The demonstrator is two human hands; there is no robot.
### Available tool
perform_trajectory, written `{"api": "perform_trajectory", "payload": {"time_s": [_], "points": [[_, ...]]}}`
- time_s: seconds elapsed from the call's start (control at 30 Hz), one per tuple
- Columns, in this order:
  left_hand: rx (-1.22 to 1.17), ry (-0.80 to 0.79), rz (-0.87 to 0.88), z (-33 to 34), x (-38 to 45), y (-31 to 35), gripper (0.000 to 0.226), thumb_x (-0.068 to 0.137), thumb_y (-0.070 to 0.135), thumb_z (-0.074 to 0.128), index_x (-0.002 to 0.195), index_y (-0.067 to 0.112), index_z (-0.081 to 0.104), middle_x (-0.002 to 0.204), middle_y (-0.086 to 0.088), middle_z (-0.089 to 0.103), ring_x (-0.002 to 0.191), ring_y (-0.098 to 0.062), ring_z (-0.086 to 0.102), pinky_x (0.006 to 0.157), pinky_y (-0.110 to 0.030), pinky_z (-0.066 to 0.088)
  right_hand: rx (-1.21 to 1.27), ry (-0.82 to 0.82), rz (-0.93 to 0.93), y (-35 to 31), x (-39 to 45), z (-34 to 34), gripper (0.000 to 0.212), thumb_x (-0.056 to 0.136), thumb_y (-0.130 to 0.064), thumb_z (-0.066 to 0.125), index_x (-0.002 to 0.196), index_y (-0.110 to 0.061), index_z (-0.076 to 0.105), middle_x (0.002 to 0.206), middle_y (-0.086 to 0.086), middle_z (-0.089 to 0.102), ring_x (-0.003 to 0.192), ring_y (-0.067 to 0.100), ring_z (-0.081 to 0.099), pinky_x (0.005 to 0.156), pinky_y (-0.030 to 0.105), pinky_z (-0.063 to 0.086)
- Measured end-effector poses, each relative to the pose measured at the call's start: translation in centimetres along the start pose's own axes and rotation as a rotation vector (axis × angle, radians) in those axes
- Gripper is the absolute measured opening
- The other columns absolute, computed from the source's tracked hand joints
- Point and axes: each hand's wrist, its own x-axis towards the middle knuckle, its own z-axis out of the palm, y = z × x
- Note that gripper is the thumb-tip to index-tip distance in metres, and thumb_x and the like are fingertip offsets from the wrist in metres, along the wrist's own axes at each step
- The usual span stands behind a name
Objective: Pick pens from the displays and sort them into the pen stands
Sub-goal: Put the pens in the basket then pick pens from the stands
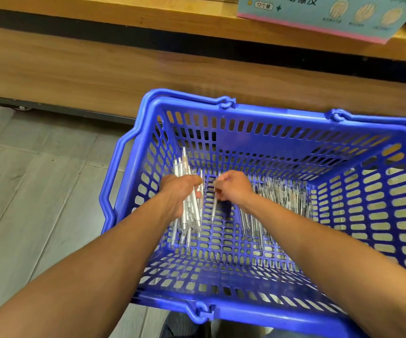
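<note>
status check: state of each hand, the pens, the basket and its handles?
left hand: grips a bundle of pens, held inside the basket
right hand: pinches a single pen beside the bundle
loose pens: lying in a pile on the basket floor, right side
basket: blue, upright, partly filled
handles: folded down along the rim

My left fingers: curled under my left hand, hidden behind the bundle of pens.
My right fingertips: tucked beneath my right hand, out of sight.
Loose pens: blurred, impossible to count.
Box: cut off at the top edge.
Basket: right side cropped.
</note>
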Motion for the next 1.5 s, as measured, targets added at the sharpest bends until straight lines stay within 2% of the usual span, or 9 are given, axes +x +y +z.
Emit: {"api": "perform_trajectory", "payload": {"time_s": [0.1,0.23,0.37,0.67,0.9,1.1,1.3,1.43,1.5], "points": [[-0.002,0.004,0.003,0.1,0.2,-0.2,0.051,0.082,0.016,0.076,0.124,0.002,0.051,0.112,-0.010,0.068,0.111,-0.025,0.065,0.106,-0.050,0.042,-0.409,0.120,0.050,1.0,0.8,1.5,0.027,0.091,-0.029,0.066,0.107,-0.009,0.057,0.085,0.011,0.064,0.071,0.023,0.063,0.055,0.029,0.050],[0.029,0.009,0.009,0.0,0.0,-0.2,0.020,0.083,0.015,0.074,0.090,0.005,0.059,0.095,-0.011,0.070,0.117,-0.025,0.056,0.104,-0.043,0.035,-0.488,0.177,0.065,1.3,1.1,2.9,0.048,0.089,-0.024,0.068,0.125,-0.001,0.046,0.091,0.009,0.062,0.071,0.020,0.059,0.043,0.023,0.036],[-0.018,-0.018,0.004,-0.1,0.1,-0.3,0.060,0.081,0.016,0.077,0.130,-0.001,0.048,0.133,-0.017,0.058,0.127,-0.032,0.053,0.109,-0.047,0.039,-0.394,0.089,-0.005,0.9,0.9,1.7,0.021,0.087,-0.021,0.071,0.080,-0.003,0.061,0.073,0.017,0.064,0.063,0.025,0.064,0.057,0.035,0.056],[-0.043,-0.078,0.020,0.4,-0.6,0.2,0.109,0.074,0.042,0.083,0.154,0.007,0.018,0.157,-0.016,0.032,0.143,-0.034,0.032,0.111,-0.049,0.032,0.254,-0.359,-0.159,-2.0,-2.7,-0.8,0.024,0.081,-0.011,0.076,0.100,-0.005,0.061,0.067,0.007,0.068,0.056,0.016,0.064,0.051,0.021,0.050],[0.000,-0.044,0.015,0.4,-0.7,0.2,0.092,0.078,0.028,0.081,0.149,0.007,0.026,0.150,-0.015,0.041,0.135,-0.032,0.042,0.090,-0.040,0.037,0.457,-0.520,-0.028,-0.6,-1.8,-1.2,0.022,0.074,-0.019,0.078,0.091,-0.008,0.071,0.082,0.012,0.071,0.066,0.017,0.068,0.061,0.022,0.057],[0.020,-0.033,0.005,0.3,-0.4,0.1,0.095,0.079,0.016,0.076,0.154,0.010,0.018,0.156,-0.015,0.031,0.139,-0.034,0.037,0.107,-0.050,0.037,-0.515,-0.051,-0.015,3.1,-0.5,1.4,0.038,0.085,-0.036,0.072,0.104,-0.010,0.051,0.083,0.008,0.065,0.073,0.022,0.065,0.059,0.035,0.052],[0.018,-0.056,-0.014,0.1,-0.4,0.0,0.090,0.077,0.010,0.071,0.152,0.010,0.021,0.154,-0.016,0.033,0.138,-0.034,0.036,0.106,-0.050,0.037,-0.654,0.147,0.036,2.2,-0.7,4.0,0.053,0.087,-0.010,0.063,0.132,0.002,0.038,0.098,0.012,0.062,0.093,0.029,0.062,0.061,0.031,0.047],[0.034,-0.056,-0.016,0.1,-0.4,-0.1,0.091,0.079,0.012,0.072,0.153,0.011,0.019,0.154,-0.016,0.034,0.137,-0.035,0.037,0.098,-0.048,0.040,-0.362,-0.047,-0.021,1.1,-0.7,3.1,0.008,0.092,-0.016,0.063,0.088,-0.010,0.061,0.078,0.006,0.066,0.064,0.016,0.064,0.067,0.032,0.059],[0.042,-0.057,-0.009,0.1,-0.3,-0.1,0.092,0.079,0.011,0.073,0.153,0.011,0.019,0.154,-0.016,0.034,0.137,-0.034,0.038,0.094,-0.045,0.040,0.004,-0.187,-0.034,0.1,-1.1,1.8,0.004,0.092,-0.014,0.064,0.094,-0.011,0.066,0.074,0.004,0.069,0.061,0.013,0.064,0.072,0.035,0.061]]}}
